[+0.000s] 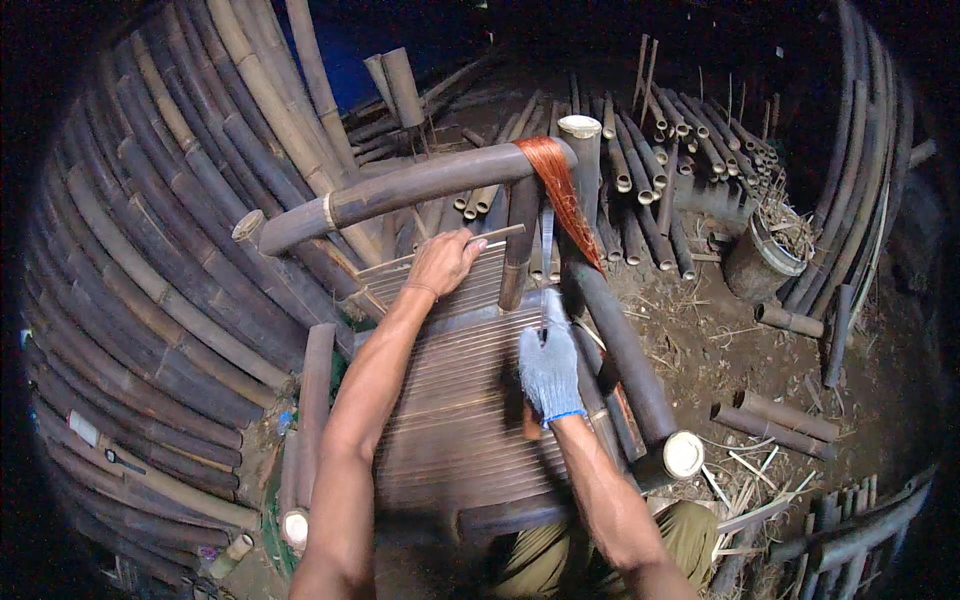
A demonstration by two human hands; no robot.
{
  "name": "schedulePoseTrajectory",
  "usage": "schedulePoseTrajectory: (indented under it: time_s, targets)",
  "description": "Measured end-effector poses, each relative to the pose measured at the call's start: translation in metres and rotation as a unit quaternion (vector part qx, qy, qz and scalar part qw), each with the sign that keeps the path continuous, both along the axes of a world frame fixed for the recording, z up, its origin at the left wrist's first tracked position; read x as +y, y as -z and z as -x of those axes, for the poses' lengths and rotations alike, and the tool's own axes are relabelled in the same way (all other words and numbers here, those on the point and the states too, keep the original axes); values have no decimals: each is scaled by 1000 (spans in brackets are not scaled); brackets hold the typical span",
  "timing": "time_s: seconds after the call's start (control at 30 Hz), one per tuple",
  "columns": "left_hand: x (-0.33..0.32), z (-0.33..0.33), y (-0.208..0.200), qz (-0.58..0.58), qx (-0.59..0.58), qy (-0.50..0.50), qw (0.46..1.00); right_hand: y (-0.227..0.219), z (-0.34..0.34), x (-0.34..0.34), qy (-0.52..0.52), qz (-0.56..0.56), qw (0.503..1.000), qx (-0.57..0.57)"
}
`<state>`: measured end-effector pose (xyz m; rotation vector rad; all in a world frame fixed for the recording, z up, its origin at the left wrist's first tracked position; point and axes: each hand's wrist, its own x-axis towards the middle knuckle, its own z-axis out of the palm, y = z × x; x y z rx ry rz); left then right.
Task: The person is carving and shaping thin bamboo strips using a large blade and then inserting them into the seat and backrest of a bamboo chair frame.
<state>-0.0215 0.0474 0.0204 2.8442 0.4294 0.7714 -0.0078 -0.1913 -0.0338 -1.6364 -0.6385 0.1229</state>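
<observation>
A dark bamboo chair frame lies tipped in front of me, its slatted seat (455, 400) running between my arms. My bare left hand (443, 262) grips a thin bamboo slat (500, 233) at the far end of the slatted panel. My right hand (549, 368), in a grey-blue glove, holds a knife with a long thin blade (546, 243) pointing up toward the thick curved top rail (400, 190). An orange-brown binding strip (566, 195) wraps the rail's right end and trails down a side post (620, 350).
Long dark bamboo poles (150, 260) are stacked along the left and curve around the right side. Short cut bamboo tubes (650, 170) stand beyond the chair. A round bucket (762, 262) of scraps sits at right; cut pieces (775, 415) and shavings litter the dirt floor.
</observation>
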Motion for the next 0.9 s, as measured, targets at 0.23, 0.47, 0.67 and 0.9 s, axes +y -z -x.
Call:
schedulePoseTrajectory:
  time_s: [0.23, 0.47, 0.67, 0.9]
  targets:
    - [0, 0, 2, -14, -13, -18, 1000, -7, 3, 3, 39, 34, 998, -42]
    - [-4, 1, 5, -9, -7, -42, 999, 20, -8, 5, 40, 69, 986, -146]
    - [-7, -7, 7, -25, -56, -23, 998, 22, -4, 3, -10, 111, 981, -156]
    - [0, -46, 16, -54, -72, -176, 980, -49, 39, -96, 5, -177, 952, 251]
